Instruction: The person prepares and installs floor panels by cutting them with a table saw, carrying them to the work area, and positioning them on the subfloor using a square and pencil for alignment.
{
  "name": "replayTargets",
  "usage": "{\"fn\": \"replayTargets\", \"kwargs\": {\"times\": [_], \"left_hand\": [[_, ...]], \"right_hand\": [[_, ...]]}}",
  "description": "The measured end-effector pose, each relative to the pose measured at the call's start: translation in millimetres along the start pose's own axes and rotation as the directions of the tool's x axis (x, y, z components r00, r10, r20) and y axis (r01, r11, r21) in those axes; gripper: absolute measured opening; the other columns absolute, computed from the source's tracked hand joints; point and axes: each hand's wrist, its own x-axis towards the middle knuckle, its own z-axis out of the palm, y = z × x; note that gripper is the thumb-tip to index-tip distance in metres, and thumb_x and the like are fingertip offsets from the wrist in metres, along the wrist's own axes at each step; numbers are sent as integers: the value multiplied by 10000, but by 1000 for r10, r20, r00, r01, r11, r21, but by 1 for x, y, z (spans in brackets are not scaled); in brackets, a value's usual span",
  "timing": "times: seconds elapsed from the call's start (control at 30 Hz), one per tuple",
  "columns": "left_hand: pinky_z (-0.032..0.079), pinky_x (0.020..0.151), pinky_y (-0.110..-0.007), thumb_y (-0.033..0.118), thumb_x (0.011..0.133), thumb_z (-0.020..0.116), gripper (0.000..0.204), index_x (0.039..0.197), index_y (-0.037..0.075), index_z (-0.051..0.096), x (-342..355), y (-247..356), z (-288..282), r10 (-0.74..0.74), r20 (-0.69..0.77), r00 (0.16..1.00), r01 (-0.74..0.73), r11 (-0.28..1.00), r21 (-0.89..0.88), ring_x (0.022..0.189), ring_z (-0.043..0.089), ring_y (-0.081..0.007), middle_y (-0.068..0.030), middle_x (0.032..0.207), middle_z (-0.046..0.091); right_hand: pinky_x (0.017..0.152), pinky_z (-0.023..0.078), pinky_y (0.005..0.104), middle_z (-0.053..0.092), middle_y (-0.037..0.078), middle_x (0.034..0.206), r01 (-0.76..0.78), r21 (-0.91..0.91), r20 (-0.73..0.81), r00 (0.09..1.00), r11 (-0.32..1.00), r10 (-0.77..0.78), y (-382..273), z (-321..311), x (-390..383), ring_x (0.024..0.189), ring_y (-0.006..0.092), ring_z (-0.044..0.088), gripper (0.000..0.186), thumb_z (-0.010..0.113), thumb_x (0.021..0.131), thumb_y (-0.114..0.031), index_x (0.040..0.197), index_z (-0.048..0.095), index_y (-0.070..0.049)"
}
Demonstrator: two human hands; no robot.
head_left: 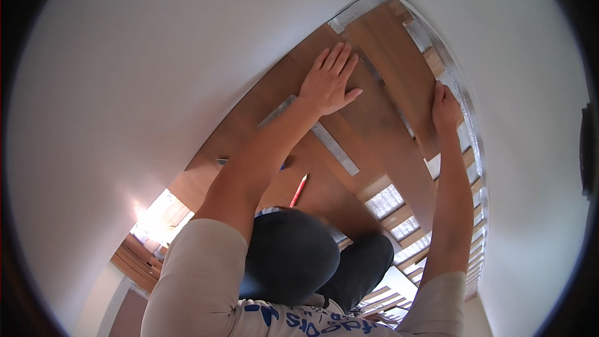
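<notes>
Head view: loose floor plank point(396, 68) lies beyond and to the right of the metal square point(336, 148), the landmark for every place below.
Plank's long axis: roughly in line with the square's long leg; far end points toward the meeting of the two walls, near end toward the lower right. A narrow gap shows along its left edge.
Right hand point(445, 109): fingers bent at the plank's right edge, gripping it, well right of the square.
Left hand point(329, 84): flat, fingers spread, pressed on the laid planks point(374, 118) just beyond the square.
Floor: brown laid planks under and around the square; silver foil point(384, 201) and wooden battens point(397, 217) exposed to its lower right.
Room: pale left wall point(137, 75) and right wall point(518, 125) on either side of the square.
Pencil: red pencil point(299, 191) below the square, tip toward it.
In the way: left forearm point(249, 162) crosses the square's long leg; dark-trousered knees point(290, 256) cover floor below it.
</notes>
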Motion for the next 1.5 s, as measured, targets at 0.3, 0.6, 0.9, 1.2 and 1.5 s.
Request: {"fn": "replayTargets", "kwargs": {"times": [0.3,0.6,0.9,1.2,1.5], "left_hand": [[181,1308,-475,604,991,580,814,1590,69,445,2,-1,-2,-12,13,1000,13,997,-77,1599,245,-286,-134,1691,341],[190,1297,-484,603,989,583,822,1591,61,440,6,0,-2,4,29,1000,-2,998,-62,1593,241,-300,-144,1688,328],[232,1274,-502,604,977,594,814,1579,70,472,3,-4,-2,30,-34,999,-31,999,-28,1577,275,-307,-97,1708,326],[179,1293,-536,564,1004,567,817,1622,60,389,13,6,4,22,58,998,-18,998,-56,1622,200,-330,-130,1730,301],[197,1277,-564,574,1016,544,817,1625,55,381,10,9,15,71,-16,997,-68,991,119,1601,249,-362,-142,1715,331]], "right_hand": [[926,542,539,759,210,1081,-68,-32,46,997,997,70,-35,26,10,1065,451,698,493,402,1096,-592,1249,717,-245],[893,562,507,735,153,1142,72,-5,-32,997,997,-72,-26,42,15,1057,409,700,407,481,1102,-488,1228,741,-201],[913,554,479,684,112,1112,213,36,-260,945,976,-196,-32,66,16,1036,362,667,321,587,1077,-396,1144,783,-151],[1005,458,498,690,101,1149,35,-224,-276,956,974,-98,-48,90,-2,1122,348,596,316,562,1053,-294,1248,733,-114],[1144,364,513,633,160,1286,-119,-43,-431,898,992,89,-88,106,-13,1293,363,500,353,564,996,-252,1268,676,-59]]}}
